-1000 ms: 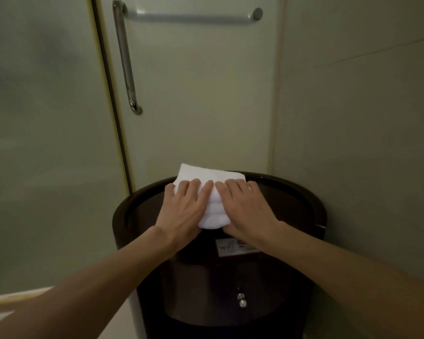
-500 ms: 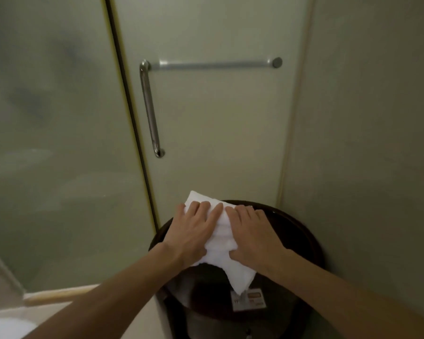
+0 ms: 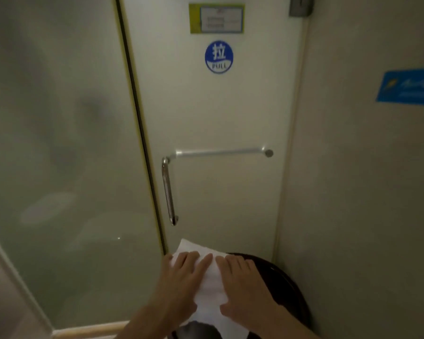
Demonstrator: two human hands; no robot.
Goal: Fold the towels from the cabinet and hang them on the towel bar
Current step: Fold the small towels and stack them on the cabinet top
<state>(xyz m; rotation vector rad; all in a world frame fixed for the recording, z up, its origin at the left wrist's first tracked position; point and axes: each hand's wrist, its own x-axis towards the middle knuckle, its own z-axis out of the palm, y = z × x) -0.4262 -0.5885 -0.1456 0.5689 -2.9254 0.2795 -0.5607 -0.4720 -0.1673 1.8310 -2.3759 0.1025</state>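
A white folded towel point(image 3: 212, 287) is held between both my hands just above the dark round cabinet point(image 3: 279, 282) in the corner. My left hand point(image 3: 181, 277) grips its left side with fingers spread over the top. Gripping the right side is my right hand point(image 3: 245, 285). A loose end of the towel hangs down below my hands. The metal towel bar point(image 3: 220, 152) runs level across the frosted glass door, well above the towel.
A vertical metal door handle point(image 3: 168, 192) joins the bar's left end. A blue round PULL sticker point(image 3: 218, 57) and a notice point(image 3: 216, 18) are on the door. A wall with a blue sign point(image 3: 408, 86) stands close on the right. Frosted glass fills the left.
Both hands have lifted the towel off the cabinet top, and a loose end now hangs down. My view has tilted up, bringing the towel bar and door stickers lower into the frame.
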